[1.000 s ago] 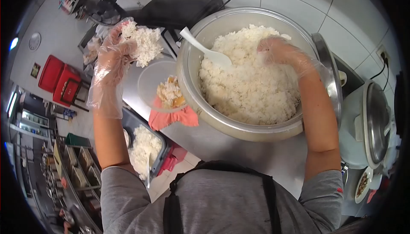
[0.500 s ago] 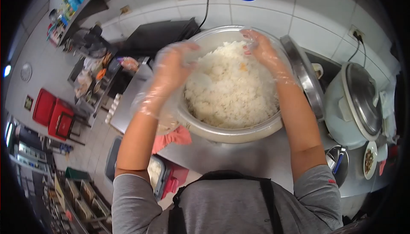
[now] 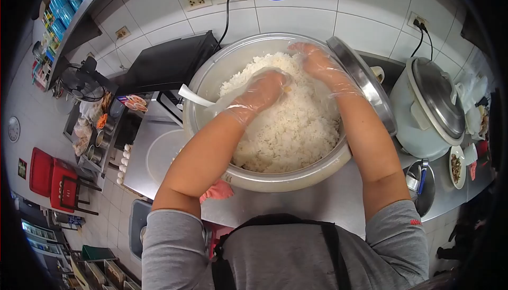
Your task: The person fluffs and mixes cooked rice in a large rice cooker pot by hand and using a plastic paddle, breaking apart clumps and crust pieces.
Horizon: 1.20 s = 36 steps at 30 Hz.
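Observation:
A large round pot (image 3: 275, 182) is heaped with white cooked rice (image 3: 296, 131). My left hand (image 3: 267, 88), in a clear plastic glove, is sunk into the upper middle of the heap, its fingers curled round rice beside a small yellowish patch; the fingertips are hidden. Toward the back right of the pot is my right hand (image 3: 316, 62), also gloved, its fingers stretched out and apart close to the inner wall and the rice's edge. A white utensil handle (image 3: 193, 96) leans over the pot's left rim; its other end is hidden.
A metal lid (image 3: 365, 81) leans against the pot's right side. Further right stand a lidded rice cooker (image 3: 426, 110), a metal bowl (image 3: 423, 197) and a plate of food (image 3: 456, 165). A black appliance (image 3: 164, 60) sits back left. A pink cloth (image 3: 218, 190) lies by the pot's front.
My left hand has moved right and down from the pot's left rim into the rice. The right hand stays near the back right. The utensil handle has come into sight, and the view has shifted.

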Each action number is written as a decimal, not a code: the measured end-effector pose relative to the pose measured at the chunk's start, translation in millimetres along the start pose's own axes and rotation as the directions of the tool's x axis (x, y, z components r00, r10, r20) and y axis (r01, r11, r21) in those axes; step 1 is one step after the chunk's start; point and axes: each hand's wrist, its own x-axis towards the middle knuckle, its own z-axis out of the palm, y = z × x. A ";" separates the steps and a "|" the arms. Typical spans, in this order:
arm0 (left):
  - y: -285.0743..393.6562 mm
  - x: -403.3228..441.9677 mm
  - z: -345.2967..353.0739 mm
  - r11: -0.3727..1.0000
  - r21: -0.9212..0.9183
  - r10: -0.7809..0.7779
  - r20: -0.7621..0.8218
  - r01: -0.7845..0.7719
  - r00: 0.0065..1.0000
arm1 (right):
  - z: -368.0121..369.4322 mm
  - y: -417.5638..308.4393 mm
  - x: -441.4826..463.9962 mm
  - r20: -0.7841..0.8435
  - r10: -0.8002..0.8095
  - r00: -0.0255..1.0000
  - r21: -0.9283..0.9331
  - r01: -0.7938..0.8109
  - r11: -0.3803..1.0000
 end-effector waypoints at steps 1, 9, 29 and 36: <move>1.4 2.9 1.4 0.999 0.048 -0.020 0.010 0.019 1.000 | 1.0 1.8 0.7 0.009 -0.021 1.000 -0.008 0.021 1.000; -5.5 8.6 15.7 0.994 0.053 -0.097 -0.038 0.099 0.995 | 2.0 3.7 -5.7 0.059 -0.005 0.998 -0.073 0.009 0.997; -13.5 8.2 24.2 0.988 -0.067 -0.153 -0.243 0.140 0.958 | 10.9 12.4 -3.2 0.127 0.011 0.992 -0.064 -0.003 0.998; -29.0 4.1 0.9 0.968 -0.203 -0.201 -0.262 0.149 0.944 | 9.5 15.7 1.8 0.143 -0.013 0.990 -0.068 0.022 0.997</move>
